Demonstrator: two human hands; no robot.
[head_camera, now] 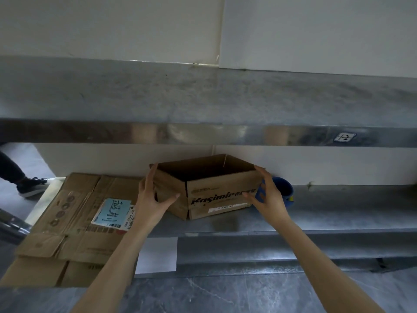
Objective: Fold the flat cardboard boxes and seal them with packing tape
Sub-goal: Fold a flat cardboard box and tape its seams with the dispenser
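Steel shelf (338,213) carries flat cardboard (74,222) at left, with an open-topped box (214,188) standing just beside it. Left hand (151,199) lies flat against the box's left wall, fingers straight and thumb on the front. Right hand (268,195), fingers splayed, touches the right corner. A blue object (285,190) sits behind it.

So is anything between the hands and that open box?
Nothing visible. The left hand lies against the box on its left side, the right hand at its right end. A blue object sits behind the right hand, not between.
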